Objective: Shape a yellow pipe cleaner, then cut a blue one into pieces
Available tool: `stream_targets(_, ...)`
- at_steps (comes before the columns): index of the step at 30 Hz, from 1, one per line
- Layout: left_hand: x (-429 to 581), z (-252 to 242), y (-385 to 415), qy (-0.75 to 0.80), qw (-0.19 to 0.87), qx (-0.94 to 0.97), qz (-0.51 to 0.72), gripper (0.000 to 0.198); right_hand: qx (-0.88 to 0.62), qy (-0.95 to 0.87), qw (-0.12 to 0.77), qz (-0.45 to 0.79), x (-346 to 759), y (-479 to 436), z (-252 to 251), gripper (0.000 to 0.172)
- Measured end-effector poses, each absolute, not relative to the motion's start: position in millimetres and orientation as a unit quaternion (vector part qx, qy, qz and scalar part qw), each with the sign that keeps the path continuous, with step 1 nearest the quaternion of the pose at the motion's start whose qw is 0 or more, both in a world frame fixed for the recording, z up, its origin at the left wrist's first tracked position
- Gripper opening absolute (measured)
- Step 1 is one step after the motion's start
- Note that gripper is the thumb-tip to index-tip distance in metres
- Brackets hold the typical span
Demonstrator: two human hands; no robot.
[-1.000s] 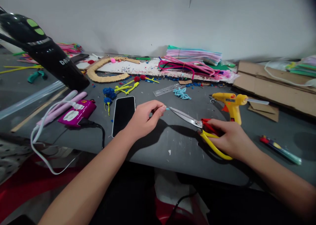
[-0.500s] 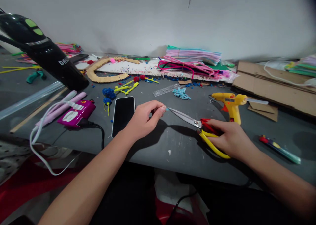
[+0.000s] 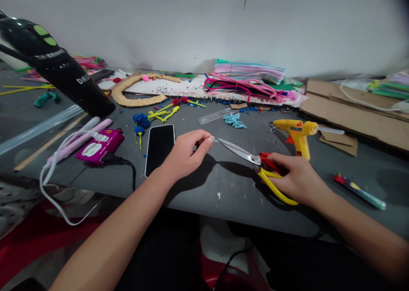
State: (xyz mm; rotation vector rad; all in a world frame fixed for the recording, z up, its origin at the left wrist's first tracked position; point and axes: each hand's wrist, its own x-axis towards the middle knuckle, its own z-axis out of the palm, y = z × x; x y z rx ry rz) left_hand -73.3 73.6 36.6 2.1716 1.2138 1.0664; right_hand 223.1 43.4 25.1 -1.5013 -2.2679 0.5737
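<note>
My left hand [image 3: 191,152] is closed in a pinch on a tiny light-blue piece [image 3: 216,141], of which only the end shows past the fingertips. It looks like the light-blue pieces, perhaps cut pipe cleaner, in the small pile [image 3: 234,121] beyond. Scissors [image 3: 240,153] with one red and one yellow handle are gripped in my right hand [image 3: 295,178]. Their blades are nearly together, and the tips point left at the light-blue piece, close to my left fingertips. A phone [image 3: 159,148] with a dark screen lies just left of my left hand.
A yellow glue gun [image 3: 297,131] with a glue stick and a utility knife [image 3: 359,191] lie to the right. Left are a purple box with cords [image 3: 101,146] and a black vacuum [image 3: 64,71]. Behind are blue flower-like pieces [image 3: 140,120], pipe-cleaner bundles [image 3: 251,72] and cardboard [image 3: 345,110].
The scissor tips have shifted slightly off the light-blue piece, leaving a little more of it showing. My left hand keeps its place and pinch.
</note>
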Motion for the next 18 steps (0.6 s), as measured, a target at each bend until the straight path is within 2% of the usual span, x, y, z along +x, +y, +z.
stream_targets(18, -73.4, 35.4, 74.3, 0.437, 0.215, 0.783, 0.386, 0.027, -0.527, -0.811, 0.173, 0.188, 224.9, 44.8, 22.9, 0.016)
